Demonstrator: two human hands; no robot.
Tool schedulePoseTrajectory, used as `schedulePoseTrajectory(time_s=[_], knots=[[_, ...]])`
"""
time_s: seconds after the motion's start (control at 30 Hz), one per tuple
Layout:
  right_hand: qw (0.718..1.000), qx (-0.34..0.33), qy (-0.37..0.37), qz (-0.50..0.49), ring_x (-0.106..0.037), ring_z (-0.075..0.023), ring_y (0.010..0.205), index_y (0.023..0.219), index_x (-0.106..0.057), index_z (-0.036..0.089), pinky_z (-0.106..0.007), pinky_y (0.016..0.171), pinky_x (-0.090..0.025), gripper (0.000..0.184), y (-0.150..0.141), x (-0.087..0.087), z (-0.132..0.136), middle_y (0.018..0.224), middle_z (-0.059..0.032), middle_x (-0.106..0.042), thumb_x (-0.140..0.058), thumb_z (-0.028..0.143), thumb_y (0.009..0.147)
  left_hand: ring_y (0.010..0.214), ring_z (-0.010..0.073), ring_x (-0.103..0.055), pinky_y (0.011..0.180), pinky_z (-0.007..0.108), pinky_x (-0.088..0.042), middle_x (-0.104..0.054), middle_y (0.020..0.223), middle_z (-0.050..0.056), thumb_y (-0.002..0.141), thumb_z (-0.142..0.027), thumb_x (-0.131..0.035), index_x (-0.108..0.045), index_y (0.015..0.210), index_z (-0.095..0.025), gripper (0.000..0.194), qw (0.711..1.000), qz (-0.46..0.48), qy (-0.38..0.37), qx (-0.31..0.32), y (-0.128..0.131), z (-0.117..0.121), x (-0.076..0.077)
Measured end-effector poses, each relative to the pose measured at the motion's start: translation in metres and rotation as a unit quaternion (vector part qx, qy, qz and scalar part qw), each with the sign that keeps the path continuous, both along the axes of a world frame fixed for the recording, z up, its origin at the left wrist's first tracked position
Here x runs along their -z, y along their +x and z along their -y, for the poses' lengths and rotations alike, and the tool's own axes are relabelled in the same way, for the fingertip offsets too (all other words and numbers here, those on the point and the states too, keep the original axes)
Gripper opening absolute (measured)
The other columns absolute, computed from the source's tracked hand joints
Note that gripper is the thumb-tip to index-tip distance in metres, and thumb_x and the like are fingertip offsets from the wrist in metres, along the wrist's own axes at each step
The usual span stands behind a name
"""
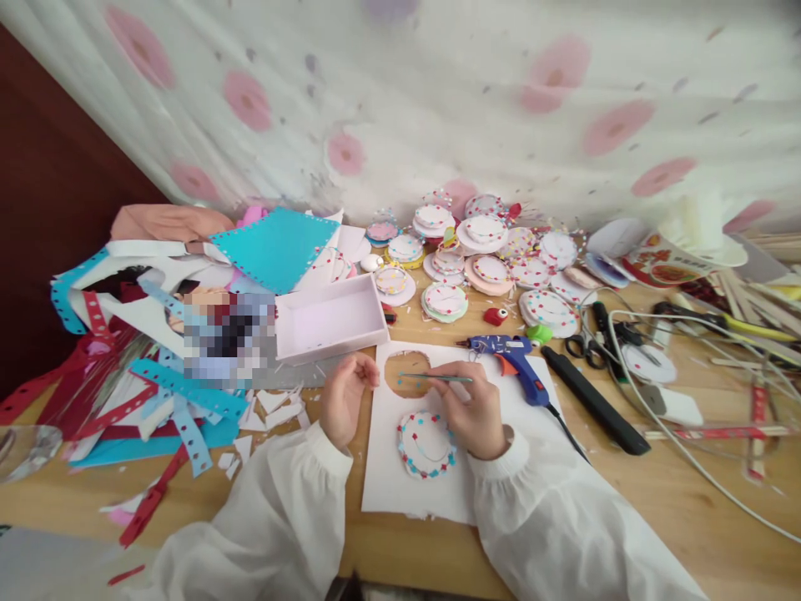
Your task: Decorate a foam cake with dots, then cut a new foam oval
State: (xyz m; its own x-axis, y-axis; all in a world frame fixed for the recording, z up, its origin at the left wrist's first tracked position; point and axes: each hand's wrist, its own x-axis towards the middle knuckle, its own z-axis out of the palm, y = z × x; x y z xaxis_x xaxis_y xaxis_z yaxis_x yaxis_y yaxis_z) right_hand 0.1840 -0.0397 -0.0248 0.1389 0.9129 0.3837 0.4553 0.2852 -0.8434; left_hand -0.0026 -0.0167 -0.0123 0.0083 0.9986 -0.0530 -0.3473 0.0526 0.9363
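Pinches slim green tweezers (460,379) in the right grip (474,411), pointing to nine o'clock over the round cut-out (400,365) in white card (385,476). Curls the left grip (344,402) at nine o'clock; cannot tell whether gripping anything. Has a red-and-blue-trimmed disc (426,445) at seven o'clock, glue gun (529,377) at two.

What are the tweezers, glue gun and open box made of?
Tweezers: probably teal-coated metal, going by the thin, straight form; plastic possible.
Glue gun: likely molded plastic, smooth blue, with a chunky, contoured body.
Open box: seemingly cardboard, pale and matte, with thin, flat walls.
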Motion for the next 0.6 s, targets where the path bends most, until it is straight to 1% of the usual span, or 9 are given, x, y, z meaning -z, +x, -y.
schedulePoseTrajectory(time_s=[0.07, 0.13, 0.2, 0.27, 0.33, 0.43, 0.6], knots=[[0.999, 0.013, 0.007, -0.051, -0.064, -0.0229, 0.082, 0.085, -0.070, 0.027, -0.040, 0.078, -0.047, 0.007, 0.004, 0.000, 0.005, 0.083, -0.0041, -0.072, -0.069, 0.024, 0.079, 0.063, 0.0139, -0.048, 0.060, 0.027, -0.040, -0.053, 0.066, 0.002, 0.085, -0.039, -0.051, -0.060, 0.072, -0.016, 0.028, 0.999, -0.031, 0.017, 0.017, -0.001, 0.002, 0.003], [0.992, 0.018, 0.001, -0.127, -0.065, -0.0222, 0.083, 0.086, -0.070, 0.027, -0.039, 0.078, -0.048, 0.009, 0.007, -0.001, 0.011, 0.084, -0.0041, -0.071, -0.069, 0.022, 0.079, 0.065, 0.0141, -0.050, 0.062, 0.027, -0.041, -0.055, 0.068, 0.002, 0.085, -0.035, -0.055, -0.062, 0.075, -0.017, 0.022, 0.995, -0.081, 0.029, 0.043, -0.001, 0.004, 0.004], [0.980, 0.022, -0.006, -0.197, -0.065, -0.0211, 0.082, 0.087, -0.069, 0.027, -0.037, 0.076, -0.050, 0.009, 0.009, -0.003, 0.016, 0.084, -0.0037, -0.071, -0.069, 0.021, 0.079, 0.070, 0.0155, -0.054, 0.066, 0.028, -0.043, -0.060, 0.075, 0.003, 0.084, -0.033, -0.058, -0.065, 0.079, -0.017, 0.018, 0.986, -0.143, 0.043, 0.075, 0.001, 0.006, 0.003], [0.972, 0.019, -0.011, -0.234, -0.065, -0.0200, 0.081, 0.086, -0.070, 0.026, -0.035, 0.075, -0.051, 0.009, 0.008, -0.004, 0.019, 0.083, -0.0032, -0.071, -0.069, 0.020, 0.079, 0.075, 0.0172, -0.056, 0.068, 0.029, -0.044, -0.063, 0.081, 0.005, 0.083, -0.031, -0.059, -0.067, 0.083, -0.018, 0.016, 0.972, -0.201, 0.071, 0.103, 0.003, 0.007, 0.001], [0.970, 0.009, -0.017, -0.243, -0.066, -0.0198, 0.080, 0.085, -0.070, 0.026, -0.034, 0.074, -0.052, 0.007, 0.007, -0.005, 0.020, 0.082, -0.0035, -0.071, -0.069, 0.021, 0.079, 0.075, 0.0175, -0.056, 0.068, 0.029, -0.045, -0.065, 0.082, 0.006, 0.082, -0.028, -0.060, -0.069, 0.085, -0.018, 0.014, 0.958, -0.239, 0.107, 0.119, 0.006, 0.007, 0.002], [0.974, -0.008, -0.026, -0.225, -0.066, -0.0204, 0.080, 0.084, -0.069, 0.024, -0.035, 0.075, -0.052, 0.006, 0.006, -0.003, 0.019, 0.082, -0.0047, -0.070, -0.070, 0.023, 0.078, 0.071, 0.0156, -0.055, 0.066, 0.028, -0.044, -0.064, 0.078, 0.004, 0.081, -0.025, -0.062, -0.068, 0.084, -0.017, 0.010, 0.947, -0.260, 0.143, 0.122, 0.007, 0.007, 0.005], [0.980, -0.010, -0.023, -0.197, -0.066, -0.0199, 0.079, 0.085, -0.068, 0.021, -0.034, 0.073, -0.054, 0.007, 0.007, -0.001, 0.017, 0.082, -0.0050, -0.070, -0.069, 0.025, 0.079, 0.070, 0.0140, -0.054, 0.065, 0.025, -0.044, -0.061, 0.076, 0.003, 0.083, -0.024, -0.060, -0.066, 0.080, -0.016, 0.010, 0.946, -0.274, 0.133, 0.113, 0.007, 0.006, 0.009]])
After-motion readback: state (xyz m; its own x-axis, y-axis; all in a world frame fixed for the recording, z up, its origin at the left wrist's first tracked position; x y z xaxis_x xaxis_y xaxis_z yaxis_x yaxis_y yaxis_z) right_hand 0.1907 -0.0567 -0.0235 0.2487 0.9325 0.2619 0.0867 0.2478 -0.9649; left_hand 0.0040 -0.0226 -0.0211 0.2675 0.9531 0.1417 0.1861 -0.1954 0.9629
